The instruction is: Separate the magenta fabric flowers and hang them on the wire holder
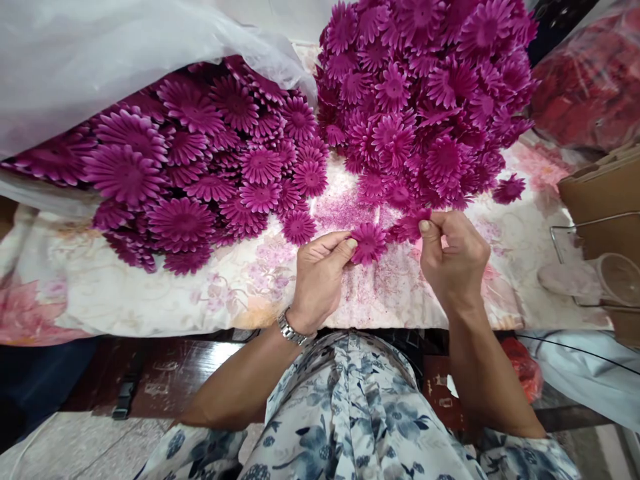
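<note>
My left hand (320,270) pinches a single magenta fabric flower (369,243) by its edge, just above a floral cloth. My right hand (453,250) is closed on a small stack of the same flower pieces (409,225), close beside the left one. Behind the right hand rises a large heap of magenta flowers (420,93). A second heap of flowers (200,160) spills from a clear plastic bag (100,60) at the left.
The floral cloth (150,293) covers the worktop and carries magenta dust between my hands. A bag of red flowers (590,80) sits at the far right, above a cardboard box (605,193) and a wire rack with clear cups (617,277).
</note>
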### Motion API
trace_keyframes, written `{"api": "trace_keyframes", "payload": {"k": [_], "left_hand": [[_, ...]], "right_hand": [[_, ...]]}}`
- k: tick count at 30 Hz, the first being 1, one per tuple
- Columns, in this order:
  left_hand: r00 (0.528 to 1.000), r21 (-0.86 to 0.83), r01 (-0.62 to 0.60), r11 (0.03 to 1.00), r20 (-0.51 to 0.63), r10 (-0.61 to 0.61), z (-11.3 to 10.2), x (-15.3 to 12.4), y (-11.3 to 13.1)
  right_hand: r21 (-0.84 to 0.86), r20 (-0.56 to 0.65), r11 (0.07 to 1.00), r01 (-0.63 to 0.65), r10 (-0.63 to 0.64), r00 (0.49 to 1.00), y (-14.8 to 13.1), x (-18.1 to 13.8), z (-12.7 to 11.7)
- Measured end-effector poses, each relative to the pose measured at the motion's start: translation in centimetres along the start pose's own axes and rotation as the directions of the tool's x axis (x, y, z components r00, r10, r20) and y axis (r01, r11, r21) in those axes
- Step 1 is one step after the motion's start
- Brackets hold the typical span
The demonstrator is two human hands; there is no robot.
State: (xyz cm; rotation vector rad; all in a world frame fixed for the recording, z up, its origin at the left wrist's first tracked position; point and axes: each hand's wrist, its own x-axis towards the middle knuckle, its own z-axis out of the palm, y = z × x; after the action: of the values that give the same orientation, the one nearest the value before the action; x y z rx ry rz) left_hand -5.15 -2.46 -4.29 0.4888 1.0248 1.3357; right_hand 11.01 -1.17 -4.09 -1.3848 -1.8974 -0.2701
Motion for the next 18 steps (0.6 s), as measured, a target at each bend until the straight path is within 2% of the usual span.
{"api": "trace_keyframes", "payload": {"k": [3,6,9,15,18], "left_hand": [[0.997,0.032,0.017,0.999,0.074,-0.019,0.0,0.0,0.2],[0.99,0.075,0.024,0.997,0.134,-0.034,0.2,-0.2,0.2],[0.99,0.102,0.028,0.994,0.134,-0.042,0.3,-0.4,0.0],[0.987,0.131,-0.011,0.991,0.158,-0.01,0.2,-0.5,-0.4],[0.993,0.081,0.012,0.997,0.117,-0.022,0.1,-0.5,-0.3]], "right_hand": [[-0.103,0.105,0.994,-0.045,0.056,0.993,0.5,0.2,-0.4],[0.116,0.161,0.991,-0.069,0.05,0.986,-0.7,0.4,-0.8],[0.318,0.235,0.947,-0.05,-0.027,0.972,-2.0,0.3,-0.6],[0.26,0.164,0.962,0.085,-0.131,0.978,-2.3,-0.2,0.2],[0.206,0.089,0.977,0.062,-0.082,0.993,-1.4,-0.4,0.1]]}}
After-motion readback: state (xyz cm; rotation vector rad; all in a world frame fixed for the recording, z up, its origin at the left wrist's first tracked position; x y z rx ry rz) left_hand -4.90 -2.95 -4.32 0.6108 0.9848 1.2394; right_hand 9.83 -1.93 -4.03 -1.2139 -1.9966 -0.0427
